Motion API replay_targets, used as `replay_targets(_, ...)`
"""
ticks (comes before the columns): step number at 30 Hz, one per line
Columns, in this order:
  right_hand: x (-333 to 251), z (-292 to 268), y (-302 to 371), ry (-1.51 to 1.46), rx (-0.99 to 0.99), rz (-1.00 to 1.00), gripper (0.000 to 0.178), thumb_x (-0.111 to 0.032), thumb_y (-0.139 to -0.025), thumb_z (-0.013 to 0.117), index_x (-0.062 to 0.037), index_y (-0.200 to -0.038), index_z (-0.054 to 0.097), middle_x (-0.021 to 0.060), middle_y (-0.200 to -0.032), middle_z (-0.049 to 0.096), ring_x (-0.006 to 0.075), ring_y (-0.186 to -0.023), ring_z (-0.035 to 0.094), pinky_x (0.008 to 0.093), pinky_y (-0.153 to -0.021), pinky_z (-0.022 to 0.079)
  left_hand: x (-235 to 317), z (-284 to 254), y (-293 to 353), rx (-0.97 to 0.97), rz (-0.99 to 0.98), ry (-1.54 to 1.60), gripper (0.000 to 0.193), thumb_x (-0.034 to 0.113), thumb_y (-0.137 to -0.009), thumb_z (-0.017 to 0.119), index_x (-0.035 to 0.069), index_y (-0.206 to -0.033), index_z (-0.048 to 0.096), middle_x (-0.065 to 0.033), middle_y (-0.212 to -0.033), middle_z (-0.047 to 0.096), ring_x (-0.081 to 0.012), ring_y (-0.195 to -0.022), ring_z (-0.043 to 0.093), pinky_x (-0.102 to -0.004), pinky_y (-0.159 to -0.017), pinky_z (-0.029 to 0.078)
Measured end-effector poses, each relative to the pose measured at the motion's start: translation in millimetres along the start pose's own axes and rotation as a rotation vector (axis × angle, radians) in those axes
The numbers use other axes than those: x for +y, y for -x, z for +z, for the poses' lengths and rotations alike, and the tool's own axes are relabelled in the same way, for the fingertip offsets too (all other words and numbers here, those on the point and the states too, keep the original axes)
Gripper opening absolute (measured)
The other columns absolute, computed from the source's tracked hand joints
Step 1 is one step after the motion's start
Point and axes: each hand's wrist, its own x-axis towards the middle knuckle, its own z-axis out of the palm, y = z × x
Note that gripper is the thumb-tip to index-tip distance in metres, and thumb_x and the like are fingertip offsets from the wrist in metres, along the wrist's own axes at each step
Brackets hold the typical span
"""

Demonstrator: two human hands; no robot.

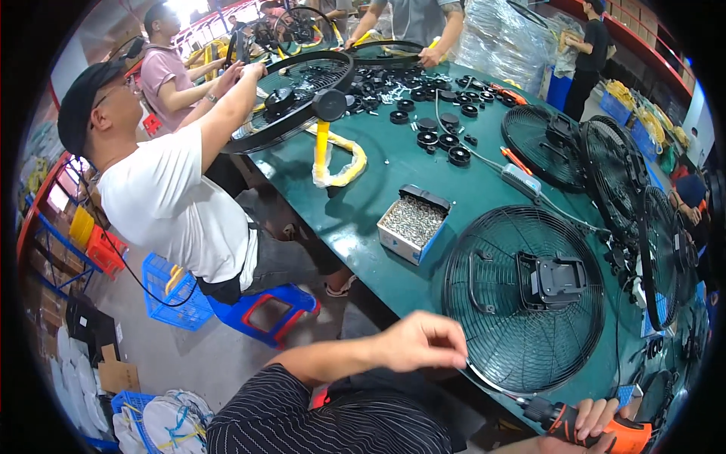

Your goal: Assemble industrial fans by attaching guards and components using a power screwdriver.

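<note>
Seen through the head camera, a person in a dark striped shirt works at the near edge of a green table. The round black fan grille lies flat at that edge, a black bracket at its middle and a curved black handle to the left of it.

I see the right hand wrapped around an orange-and-black power screwdriver, nose pointing left, just beyond the grille's near rim. The left hand hangs by the near-left rim, fingers curled and tips together; I cannot tell whether it pinches a small piece.

By my reading, work on this grille is partway along: bracket and handle are in position, but whether every screw is in, I cannot make out. An open box to the left is well filled with small silvery screws, so supply looks ample. Several more grilles rest to the right, at least one bearing a similar bracket; I cannot say whether those are finished. Loose black round parts lie farther off, apparently unused.
</note>
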Motion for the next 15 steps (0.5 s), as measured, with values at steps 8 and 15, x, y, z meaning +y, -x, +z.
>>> replay_targets(8,36,23,14,-0.060,-0.020,0.042,0.036,-0.020,-0.091,0.065,-0.0025,-0.120,0.054,0.0028,-0.078,0.047,0.0129,-0.062,0.045,0.0267,-0.061,0.037,-21,39,11,0.046,-0.111,0.351,0.011,0.009,-0.090,0.072,0.001,-0.097,0.070,0.0000,-0.080,0.065,-0.0030,-0.064,0.054,-0.0187,-0.055,0.041)
replay_targets(15,32,23,19,-0.057,-0.023,0.035,0.037,-0.020,-0.090,0.066,-0.0024,-0.121,0.055,0.0024,-0.077,0.048,0.0130,-0.062,0.046,0.0266,-0.061,0.036,-21,37,14,0.047,-0.089,0.183,0.010,0.010,-0.091,0.072,0.001,-0.095,0.070,0.0021,-0.076,0.064,-0.0015,-0.063,0.053,-0.0193,-0.054,0.040)
